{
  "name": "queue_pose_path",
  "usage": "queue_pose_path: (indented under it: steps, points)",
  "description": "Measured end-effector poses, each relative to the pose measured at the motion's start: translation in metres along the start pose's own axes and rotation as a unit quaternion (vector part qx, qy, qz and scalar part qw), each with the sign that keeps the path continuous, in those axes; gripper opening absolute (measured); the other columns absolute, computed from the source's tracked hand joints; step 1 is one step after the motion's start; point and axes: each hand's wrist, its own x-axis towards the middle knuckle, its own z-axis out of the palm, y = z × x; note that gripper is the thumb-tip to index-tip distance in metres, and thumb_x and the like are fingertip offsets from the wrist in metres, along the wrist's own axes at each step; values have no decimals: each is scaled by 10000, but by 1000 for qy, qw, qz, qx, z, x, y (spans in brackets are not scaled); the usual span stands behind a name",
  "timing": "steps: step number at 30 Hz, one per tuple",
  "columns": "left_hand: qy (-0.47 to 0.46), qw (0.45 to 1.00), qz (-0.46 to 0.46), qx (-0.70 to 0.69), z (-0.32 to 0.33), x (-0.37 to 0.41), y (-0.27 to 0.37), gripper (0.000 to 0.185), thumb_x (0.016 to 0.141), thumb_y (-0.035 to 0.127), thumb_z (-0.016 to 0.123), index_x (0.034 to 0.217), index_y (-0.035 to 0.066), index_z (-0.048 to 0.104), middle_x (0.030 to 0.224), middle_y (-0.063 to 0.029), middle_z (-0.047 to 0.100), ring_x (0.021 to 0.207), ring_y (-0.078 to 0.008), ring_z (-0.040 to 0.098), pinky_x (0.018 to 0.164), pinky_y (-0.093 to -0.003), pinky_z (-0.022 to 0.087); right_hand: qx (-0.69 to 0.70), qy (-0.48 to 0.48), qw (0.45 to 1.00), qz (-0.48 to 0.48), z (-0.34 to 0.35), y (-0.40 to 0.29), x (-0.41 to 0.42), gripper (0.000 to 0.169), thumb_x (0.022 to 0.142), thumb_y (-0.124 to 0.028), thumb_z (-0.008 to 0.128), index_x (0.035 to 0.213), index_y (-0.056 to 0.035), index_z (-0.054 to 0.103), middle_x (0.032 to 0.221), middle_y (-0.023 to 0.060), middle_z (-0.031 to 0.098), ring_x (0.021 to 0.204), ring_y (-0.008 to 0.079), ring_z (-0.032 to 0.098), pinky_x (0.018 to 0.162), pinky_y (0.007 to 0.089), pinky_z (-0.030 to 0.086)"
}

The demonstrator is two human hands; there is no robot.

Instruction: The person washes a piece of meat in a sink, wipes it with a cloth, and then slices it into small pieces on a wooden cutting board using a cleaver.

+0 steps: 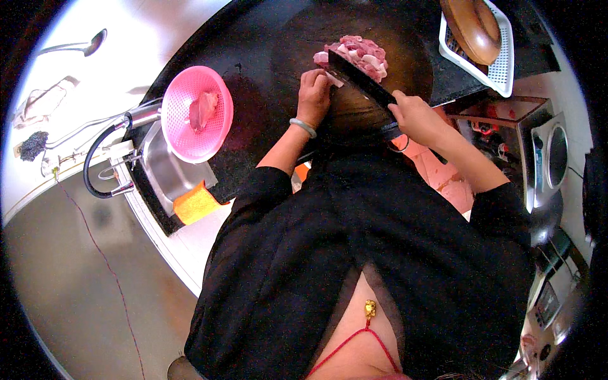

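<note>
My right hand (415, 116) grips the handle of a cleaver (363, 83), whose dark, broad blade slants up and left across the board. With fingers curled, my left hand (316, 92) holds a small pale piece of raw meat (335, 80) just left of the blade. Directly behind the blade lies a heap of cut raw meat (363, 52), pink with whitish fatty bits. All of this rests on a round, dark wooden chopping board (354, 111). The blade hides part of the heap, and my left fingers cover some of the held piece.
Left of the board, a pink colander (173, 114) with a larger raw meat piece (203, 111) sits by a steel sink (161, 161) and faucet (145, 115). An orange cloth (197, 204) hangs over the sink's near edge. A white basket (506, 71) holds a brown object (475, 33) at far right.
</note>
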Motion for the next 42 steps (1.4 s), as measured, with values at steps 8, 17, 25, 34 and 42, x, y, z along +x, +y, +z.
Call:
queue_pose_path:
  steps: [8,17,25,34,42]
  points:
    - [12,1000,-6,-22,-2,0,4,128,769,-14,598,873,18,529,963,-152,567,904,-356,530,779,-413,461,-20,-36,999,-15,-5,-14,11,219,904,-164,507,946,51,497,794,302,605,804,468,590,708,521,462]
    - [-20,1000,-10,-9,-1,-2,1,106,790,-1,585,873,9,520,928,-164,562,878,-362,533,769,-425,459,-26,-69,997,-3,0,-14,24,219,904,-153,505,965,57,488,807,311,601,819,476,582,721,531,448]
    - [57,997,-59,-13,-5,-2,2,150,789,-8,611,902,23,517,969,-164,552,904,-353,523,777,-421,452,-13,-34,999,5,-9,-33,16,208,913,-141,489,973,57,479,771,311,597,793,475,585,705,524,450]
    - [27,999,-35,-19,-5,2,3,166,762,30,675,907,28,594,1012,-140,594,956,-337,566,832,-398,476,-27,-35,999,-2,-15,-26,9,184,919,-134,476,933,49,463,767,313,590,790,476,577,689,532,441]
    - [6,999,-13,-37,-6,5,2,134,780,9,630,905,4,584,1006,-148,595,971,-341,567,820,-397,483,-60,-57,996,14,-10,-30,11,198,890,-133,462,942,54,502,807,309,622,792,464,620,740,538,487]
